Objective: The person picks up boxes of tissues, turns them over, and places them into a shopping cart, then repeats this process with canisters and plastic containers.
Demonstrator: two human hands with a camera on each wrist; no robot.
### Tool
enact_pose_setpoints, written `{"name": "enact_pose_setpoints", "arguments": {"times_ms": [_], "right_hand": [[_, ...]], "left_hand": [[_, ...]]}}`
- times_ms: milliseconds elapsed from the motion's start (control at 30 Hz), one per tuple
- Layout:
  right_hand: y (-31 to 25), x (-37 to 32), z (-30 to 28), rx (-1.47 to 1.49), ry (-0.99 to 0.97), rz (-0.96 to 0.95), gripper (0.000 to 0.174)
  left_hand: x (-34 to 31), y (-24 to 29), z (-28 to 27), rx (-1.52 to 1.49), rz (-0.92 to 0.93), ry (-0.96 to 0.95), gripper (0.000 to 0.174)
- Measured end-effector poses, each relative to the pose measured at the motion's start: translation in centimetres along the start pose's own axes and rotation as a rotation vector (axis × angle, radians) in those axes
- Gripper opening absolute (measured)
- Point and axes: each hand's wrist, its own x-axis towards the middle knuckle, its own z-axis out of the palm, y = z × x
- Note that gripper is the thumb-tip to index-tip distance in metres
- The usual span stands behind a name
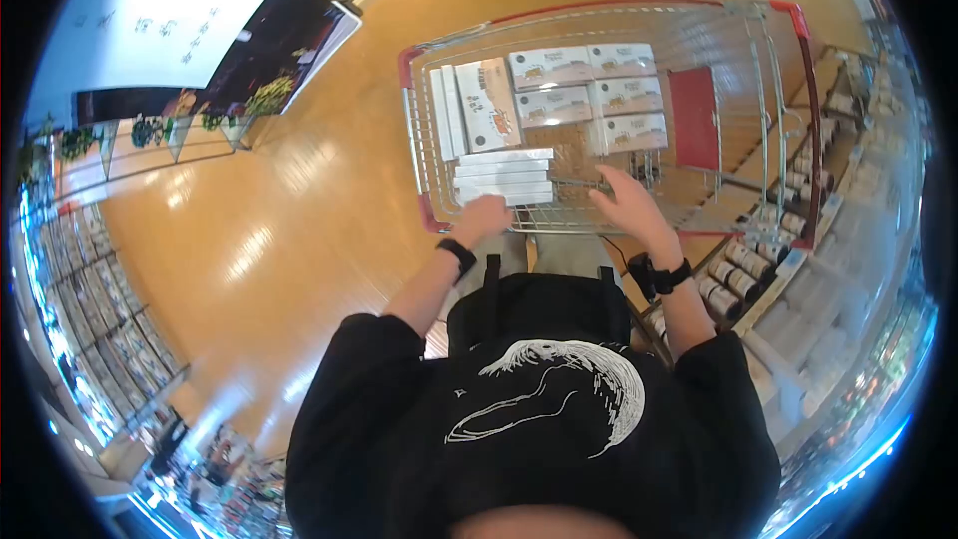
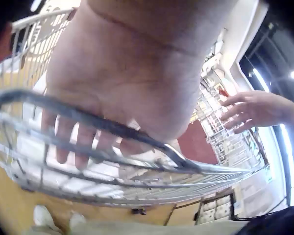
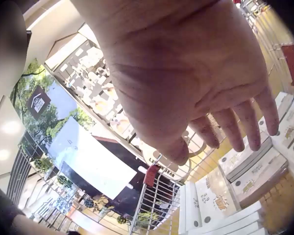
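Note:
My left hand (image 1: pixel 484 218) lies over the near rim of a wire shopping cart (image 1: pixel 589 233). In the left wrist view its fingers (image 2: pixel 82 142) hang down inside the rail, in front of the white boxes. Right at these fingers, a stack of thin white boxes (image 1: pixel 504 180) lies in the cart's near left corner. My right hand (image 1: pixel 634 208) hovers above the basket to the right of that stack, fingers apart and holding nothing. Beyond it are several printed cartons (image 1: pixel 624 97) in two columns. A larger printed box (image 1: pixel 487 103) leans beside upright white ones at the left end.
A red panel (image 1: pixel 694 118) stands at the cart's right end. Shelves with dark jars (image 1: pixel 738 269) run close along the right. To the left are a display board (image 1: pixel 165 25) and a goods shelf (image 1: pixel 95 309) across the wooden floor (image 1: pixel 249 230).

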Motion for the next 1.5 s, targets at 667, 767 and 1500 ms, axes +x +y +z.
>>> {"name": "enact_pose_setpoints", "arguments": {"times_ms": [667,767,1500], "right_hand": [[4.3,-10.2,8.3,-0.045,0.400,0.205,0.051],[4.7,-9.5,8.5,-0.118,0.430,0.219,0.055],[3.7,-8.3,8.5,-0.071,0.510,0.461,0.060]], "left_hand": [[11.6,-0.1,3.4,0.798,0.456,-0.492,0.029],[13.0,1.5,4.9,0.804,0.504,-0.522,0.038],[16.6,10.3,9.3,0.956,0.689,-0.517,0.013]]}}
